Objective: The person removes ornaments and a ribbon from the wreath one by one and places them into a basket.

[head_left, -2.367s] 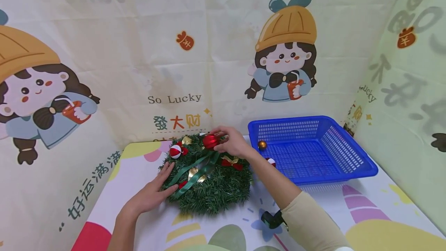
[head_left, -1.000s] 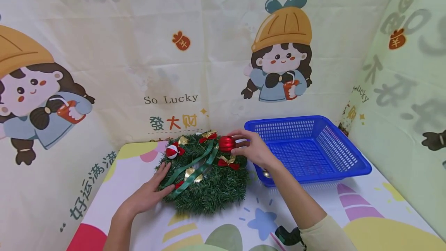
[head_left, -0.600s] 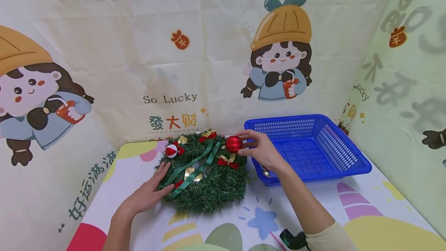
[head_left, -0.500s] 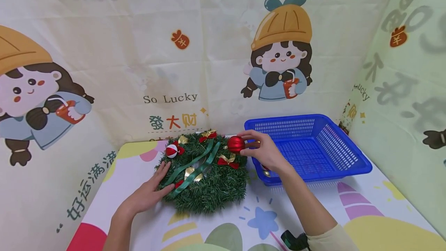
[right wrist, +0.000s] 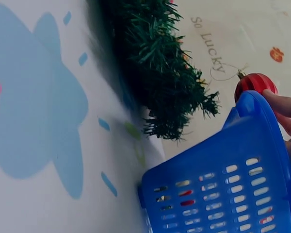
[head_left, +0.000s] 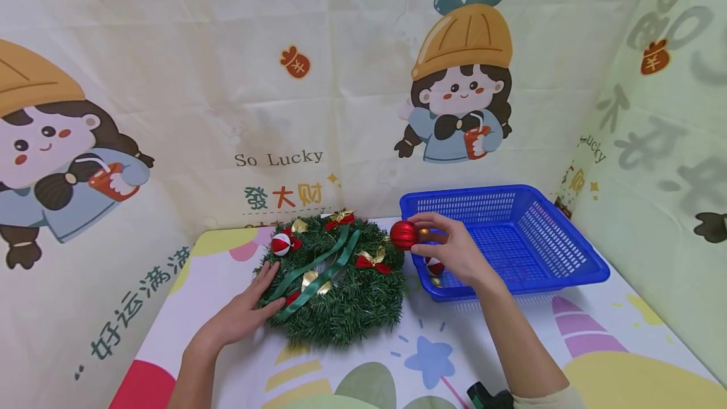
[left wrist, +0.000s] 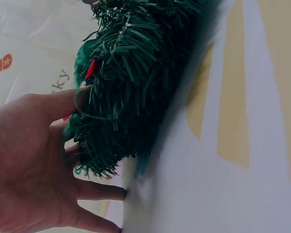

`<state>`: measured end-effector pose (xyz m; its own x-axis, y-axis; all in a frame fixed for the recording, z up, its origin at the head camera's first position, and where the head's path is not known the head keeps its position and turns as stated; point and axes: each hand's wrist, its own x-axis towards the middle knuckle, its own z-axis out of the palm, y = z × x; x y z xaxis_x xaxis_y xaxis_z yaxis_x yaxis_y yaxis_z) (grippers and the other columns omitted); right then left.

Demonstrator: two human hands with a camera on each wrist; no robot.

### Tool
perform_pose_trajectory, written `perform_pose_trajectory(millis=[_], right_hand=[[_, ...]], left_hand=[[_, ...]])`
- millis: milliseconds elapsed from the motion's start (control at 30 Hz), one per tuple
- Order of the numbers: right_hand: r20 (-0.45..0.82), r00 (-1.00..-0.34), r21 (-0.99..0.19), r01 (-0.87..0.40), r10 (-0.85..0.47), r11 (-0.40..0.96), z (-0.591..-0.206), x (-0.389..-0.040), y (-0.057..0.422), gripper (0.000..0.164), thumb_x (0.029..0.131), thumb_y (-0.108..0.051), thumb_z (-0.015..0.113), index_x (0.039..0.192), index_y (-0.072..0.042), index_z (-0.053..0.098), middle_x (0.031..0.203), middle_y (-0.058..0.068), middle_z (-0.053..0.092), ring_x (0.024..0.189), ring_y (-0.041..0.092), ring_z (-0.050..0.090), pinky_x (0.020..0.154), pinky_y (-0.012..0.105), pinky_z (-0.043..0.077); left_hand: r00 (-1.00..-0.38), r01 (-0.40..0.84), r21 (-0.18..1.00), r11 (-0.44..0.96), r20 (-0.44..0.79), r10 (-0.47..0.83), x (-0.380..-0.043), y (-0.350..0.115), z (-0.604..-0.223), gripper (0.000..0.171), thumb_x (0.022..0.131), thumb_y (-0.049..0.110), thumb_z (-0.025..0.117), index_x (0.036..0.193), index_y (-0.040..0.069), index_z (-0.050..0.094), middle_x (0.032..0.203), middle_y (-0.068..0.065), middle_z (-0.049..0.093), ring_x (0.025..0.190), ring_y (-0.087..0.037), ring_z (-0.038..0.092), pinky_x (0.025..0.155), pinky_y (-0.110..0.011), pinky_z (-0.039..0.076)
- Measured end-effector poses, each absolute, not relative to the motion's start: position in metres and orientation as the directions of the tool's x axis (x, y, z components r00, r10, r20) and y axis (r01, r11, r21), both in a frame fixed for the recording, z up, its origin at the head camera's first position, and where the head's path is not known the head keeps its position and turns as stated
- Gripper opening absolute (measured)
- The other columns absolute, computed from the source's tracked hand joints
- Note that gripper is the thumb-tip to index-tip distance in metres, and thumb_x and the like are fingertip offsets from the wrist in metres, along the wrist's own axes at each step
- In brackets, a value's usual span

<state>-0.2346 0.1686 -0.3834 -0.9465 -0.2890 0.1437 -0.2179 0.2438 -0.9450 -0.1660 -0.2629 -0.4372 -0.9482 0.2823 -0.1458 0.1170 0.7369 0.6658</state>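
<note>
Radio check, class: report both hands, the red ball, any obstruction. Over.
Left hand touching wreath at its left edge. Right hand pinching red ball. Blue basket close by ball; contact unclear.

Wreath on the left, basket on the right, bauble hanging out between them

So the wreath [head_left: 346, 320] and the basket [head_left: 545, 283] sit side by side on the table [head_left: 250, 387], with the backdrop [head_left: 363, 112] right behind it. Left hand [head_left: 241, 314] is against the wreath's left side, right hand [head_left: 454, 245] has the bauble [head_left: 404, 235] by the basket's left rim, just right of the wreath; can't tell if it touches either. On the wreath there's a ball [head_left: 281, 244] back left, a bow [head_left: 341, 219] at the back, another bow [head_left: 373, 261] on the right, and a ribbon [head_left: 307, 300] running across the middle. More ornaments [head_left: 434, 265] are in the basket's left end.
</note>
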Motion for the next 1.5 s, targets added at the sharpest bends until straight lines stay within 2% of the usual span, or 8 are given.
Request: perform_pose_trajectory(millis=[133,333,467,733,900,1500], right_hand=[[0.140,-0.952,-0.945,-0.210,-0.272,0.251,-0.385,-0.233,0.177,0.052,0.091,-0.009,0.081,0.139,-0.018,0.064,0.139,0.016,0.063,0.123,0.038,0.066,0.093,0.052,0.061],[0.136,-0.957,-0.936,-0.210,-0.257,0.284,-0.386,-0.231,0.190,0.052,0.090,-0.011,0.082,0.139,-0.019,0.064,0.138,0.014,0.065,0.122,0.036,0.068,0.096,0.046,0.060],[0.143,-0.952,-0.922,-0.227,-0.270,0.314,-0.385,-0.231,0.200,0.052,0.091,-0.013,0.082,0.139,-0.019,0.063,0.138,0.014,0.065,0.122,0.036,0.067,0.099,0.048,0.059],[0.102,-0.946,-0.891,-0.225,-0.307,0.395,-0.383,-0.231,0.220,0.053,0.089,-0.012,0.083,0.138,-0.015,0.064,0.140,0.015,0.063,0.125,0.039,0.063,0.096,0.046,0.060],[0.071,-0.943,-0.893,-0.205,-0.326,0.400,-0.383,-0.230,0.230,0.052,0.088,-0.010,0.083,0.138,-0.013,0.065,0.140,0.017,0.063,0.127,0.041,0.062,0.093,0.043,0.062],[-0.053,-0.929,-0.819,-0.169,-0.366,0.548,-0.386,-0.232,0.257,0.048,0.089,-0.016,0.082,0.135,-0.015,0.067,0.137,0.020,0.064,0.122,0.040,0.066,0.094,0.048,0.061]], left_hand=[[-0.949,0.117,0.667,0.736,-0.144,0.281,-0.166,-0.263,-0.437,0.086,0.106,0.050,0.055,0.169,0.016,0.009,0.176,-0.017,-0.004,0.158,-0.051,0.003,0.119,-0.076,0.019],[-0.948,0.118,0.676,0.727,-0.141,0.284,-0.166,-0.262,-0.437,0.085,0.106,0.049,0.056,0.169,0.016,0.010,0.176,-0.017,-0.004,0.158,-0.051,0.002,0.119,-0.076,0.019],[-0.948,0.117,0.676,0.728,-0.143,0.285,-0.166,-0.262,-0.437,0.085,0.106,0.049,0.056,0.169,0.016,0.010,0.176,-0.017,-0.005,0.158,-0.051,0.002,0.119,-0.075,0.019],[-0.949,0.129,0.664,0.736,-0.132,0.285,-0.166,-0.261,-0.435,0.084,0.106,0.048,0.055,0.169,0.014,0.010,0.176,-0.019,-0.004,0.158,-0.052,0.004,0.119,-0.075,0.019],[-0.949,0.127,0.670,0.732,-0.133,0.287,-0.165,-0.260,-0.433,0.084,0.106,0.048,0.055,0.169,0.014,0.010,0.175,-0.019,-0.004,0.158,-0.052,0.004,0.119,-0.076,0.019],[-0.949,0.128,0.676,0.726,-0.130,0.288,-0.164,-0.261,-0.433,0.085,0.106,0.048,0.056,0.169,0.014,0.010,0.176,-0.019,-0.004,0.157,-0.054,0.004,0.117,-0.078,0.019]])
